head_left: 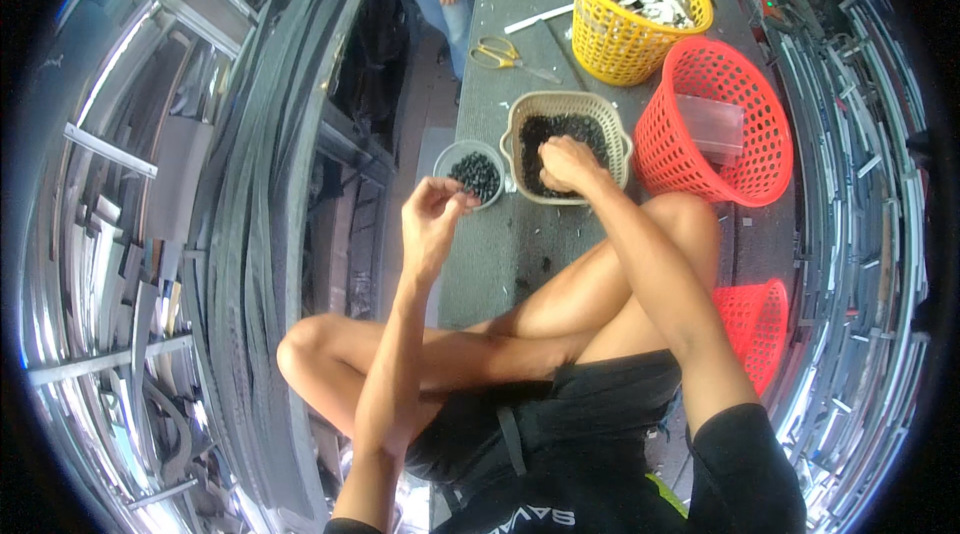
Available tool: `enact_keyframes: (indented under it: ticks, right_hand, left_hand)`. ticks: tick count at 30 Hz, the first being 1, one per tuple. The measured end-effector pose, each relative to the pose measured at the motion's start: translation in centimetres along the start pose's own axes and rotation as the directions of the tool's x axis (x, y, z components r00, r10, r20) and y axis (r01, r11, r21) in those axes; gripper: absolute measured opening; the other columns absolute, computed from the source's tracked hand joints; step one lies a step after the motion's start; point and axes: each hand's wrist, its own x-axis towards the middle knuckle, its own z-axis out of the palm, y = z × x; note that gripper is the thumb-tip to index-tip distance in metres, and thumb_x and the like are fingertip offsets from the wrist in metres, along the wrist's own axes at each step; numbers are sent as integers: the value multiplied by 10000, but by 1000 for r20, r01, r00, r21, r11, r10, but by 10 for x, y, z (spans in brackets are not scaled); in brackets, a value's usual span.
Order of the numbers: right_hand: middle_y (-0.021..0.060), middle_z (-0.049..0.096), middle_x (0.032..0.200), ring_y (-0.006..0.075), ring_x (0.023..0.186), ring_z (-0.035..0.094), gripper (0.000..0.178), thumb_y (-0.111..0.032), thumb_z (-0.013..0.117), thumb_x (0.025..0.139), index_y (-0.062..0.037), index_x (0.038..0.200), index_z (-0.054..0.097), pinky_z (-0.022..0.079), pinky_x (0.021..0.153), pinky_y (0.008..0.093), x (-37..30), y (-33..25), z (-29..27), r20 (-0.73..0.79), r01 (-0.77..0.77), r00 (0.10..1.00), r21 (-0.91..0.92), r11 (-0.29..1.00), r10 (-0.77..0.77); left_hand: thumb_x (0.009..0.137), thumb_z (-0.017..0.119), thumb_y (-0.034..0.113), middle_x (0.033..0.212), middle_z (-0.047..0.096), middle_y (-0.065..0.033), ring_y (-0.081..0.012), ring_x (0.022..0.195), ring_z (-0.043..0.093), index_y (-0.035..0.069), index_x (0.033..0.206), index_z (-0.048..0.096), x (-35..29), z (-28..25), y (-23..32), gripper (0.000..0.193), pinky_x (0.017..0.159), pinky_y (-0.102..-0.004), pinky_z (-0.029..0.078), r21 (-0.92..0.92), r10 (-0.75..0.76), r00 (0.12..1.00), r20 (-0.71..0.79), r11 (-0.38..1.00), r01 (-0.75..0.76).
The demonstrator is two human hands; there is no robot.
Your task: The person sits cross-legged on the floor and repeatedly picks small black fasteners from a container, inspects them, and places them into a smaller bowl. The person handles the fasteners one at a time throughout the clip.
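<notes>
Cross-legged on the grey worktop [500,244], the person dips the right hand [566,164] into a beige basket [616,134] of small black parts [570,129], fingers curled down among them; what they grip cannot be told. Just beside it, near the worktop's left edge, a small round bowl [470,174] holds more black parts, and the left hand [432,219] hovers there, fingertips pinched together. Red basket [715,124] and yellow basket [635,9] stand behind.

Bare grey mat [500,244] lies open at six o'clock of the beige basket [612,114], while a small clear bowl [450,156] crowds it at nine o'clock, a red basket [760,134] at three, and a yellow basket [620,44] at twelve.
</notes>
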Motion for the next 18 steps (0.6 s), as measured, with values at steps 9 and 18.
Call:
enact_keyframes:
  ticks: [9, 18]
  right_hand:
    - [202, 704, 1265, 403, 1226, 643, 308, -136, 592, 900, -7, 1138, 739, 507, 1031, 593, -10, -6, -7, -26, -39, 999, 34, 999, 40]
    - [300, 698, 921, 491, 942, 689, 168, -90, 588, 959, 50, 1049, 608, 545, 844, 514, -8, -10, -23, -341, 121, 939, 433, 893, 37]
  left_hand:
    - [1006, 627, -4, 997, 748, -145, -187, 919, 736, -70, 1164, 677, -5, 0, 1, 178, 839, -307, 579, -7, -47, 998, 38, 999, 47]
    - [990, 712, 19, 1009, 750, -159, -207, 934, 756, -57, 1102, 653, -4, -1, 4, 147, 833, -301, 585, -38, -3, 1000, 23, 999, 4]
